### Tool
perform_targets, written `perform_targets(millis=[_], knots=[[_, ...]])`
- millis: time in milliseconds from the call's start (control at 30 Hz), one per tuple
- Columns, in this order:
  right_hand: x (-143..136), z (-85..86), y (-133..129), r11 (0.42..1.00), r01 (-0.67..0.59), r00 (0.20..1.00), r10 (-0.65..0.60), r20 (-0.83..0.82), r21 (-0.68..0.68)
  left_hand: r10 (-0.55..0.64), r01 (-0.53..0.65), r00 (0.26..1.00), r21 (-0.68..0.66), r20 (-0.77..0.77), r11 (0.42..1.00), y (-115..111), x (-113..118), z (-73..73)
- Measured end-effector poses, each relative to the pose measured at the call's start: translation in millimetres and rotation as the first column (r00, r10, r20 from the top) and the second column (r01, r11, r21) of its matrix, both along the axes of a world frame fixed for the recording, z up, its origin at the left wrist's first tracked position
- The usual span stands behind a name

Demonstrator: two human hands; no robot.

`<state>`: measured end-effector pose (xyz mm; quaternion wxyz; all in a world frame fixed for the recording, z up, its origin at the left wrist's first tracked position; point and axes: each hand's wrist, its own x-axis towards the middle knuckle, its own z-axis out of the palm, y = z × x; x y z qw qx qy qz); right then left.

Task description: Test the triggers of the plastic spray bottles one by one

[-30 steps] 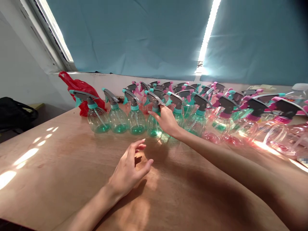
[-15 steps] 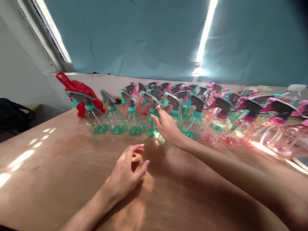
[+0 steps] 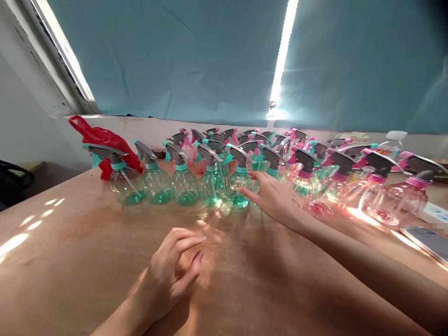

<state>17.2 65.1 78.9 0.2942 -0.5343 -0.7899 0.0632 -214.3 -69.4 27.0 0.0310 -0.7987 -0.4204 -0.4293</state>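
Observation:
Clear spray bottles stand upright in a long front row, with more crowded behind. Those on the left, such as the leftmost green bottle (image 3: 128, 186), have teal collars; those on the right, such as a pink bottle (image 3: 406, 200), have pink ones. My right hand (image 3: 273, 198) is at the row, fingers apart, beside the fifth green bottle (image 3: 239, 189); its fingertips are at that bottle's right side, and whether they touch it is unclear. It partly covers the sixth green bottle. My left hand (image 3: 171, 270) hovers over the wooden table, fingers curved and apart, holding nothing.
A red plastic bag (image 3: 108, 142) lies behind the row's left end. At the right edge are a phone (image 3: 427, 241) and a printed sheet (image 3: 436, 212). A larger clear bottle with a white cap (image 3: 392, 142) stands at the back right. Blue-grey curtains (image 3: 175, 56) hang behind.
The view has shifted, showing more of the right side and the phone. My right hand has moved right along the row, from the fourth green bottle to the fifth. My left hand remains off the bottles.

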Motion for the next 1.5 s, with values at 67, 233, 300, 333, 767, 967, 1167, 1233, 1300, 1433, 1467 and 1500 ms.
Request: perform_targets(millis=[67, 233, 300, 333, 767, 967, 1167, 1233, 1300, 1433, 1467, 1500], knots=[[-5, -0.1, 6, 1.0, -0.003, 1.0, 0.002, -0.025, -0.012, -0.026, 0.026, 0.999, 0.014, -0.019, 1.0, 0, 1, 1.9], [-20, -2.5, 29, 0.998, -0.009, 0.997, 0.004, -0.083, -0.062, 0.021, -0.021, 0.999, 0.014, -0.026, 1.0, 2, -2, 0.9], [-24, -2.9, 36, 0.996, -0.02, 0.996, 0.013, -0.089, -0.084, 0.033, -0.033, 0.999, -0.011, -0.024, 0.999, 3, -2, -0.7], [-25, -2.8, 39, 0.996, -0.025, 0.996, 0.017, -0.087, -0.091, 0.036, -0.036, 0.999, -0.027, -0.025, 0.999, 3, -3, -1.5], [-2, 6.3, -11, 0.992, -0.053, 0.997, 0.06, 0.056, -0.114, 0.207, -0.201, 0.978, -0.305, -0.011, 0.931, 17, 31, -0.5], [38, 14.4, -67, 0.969, -0.214, 0.976, 0.218, 0.023, -0.126, 0.124, -0.085, 0.99, -0.426, 0.065, 0.901, 24, 80, 2.1], [98, 31.2, -93, 0.906, -0.393, 0.919, 0.381, -0.099, -0.159, -0.152, 0.241, 0.967, -0.526, 0.206, 0.815, 12, 132, 3.0], [118, 34.8, -91, 0.9, -0.385, 0.921, 0.36, -0.151, -0.204, -0.199, 0.297, 0.953, -0.554, 0.23, 0.778, 11, 146, 2.7], [134, 36.4, -88, 0.876, -0.4, 0.912, 0.351, -0.212, -0.269, -0.251, 0.356, 0.933, -0.564, 0.257, 0.745, 15, 159, 1.9], [153, 31.3, -81, 0.873, -0.423, 0.883, 0.338, -0.324, -0.243, -0.376, 0.469, 0.883, -0.512, 0.28, 0.72, 31, 185, -0.5], [156, 28.6, -80, 0.883, -0.424, 0.872, 0.337, -0.356, -0.203, -0.407, 0.489, 0.872, -0.495, 0.271, 0.718, 35, 190, -0.7], [157, 25.9, -79, 0.892, -0.422, 0.857, 0.336, -0.39, -0.159, -0.43, 0.5, 0.866, -0.482, 0.256, 0.72, 40, 195, -0.7]])
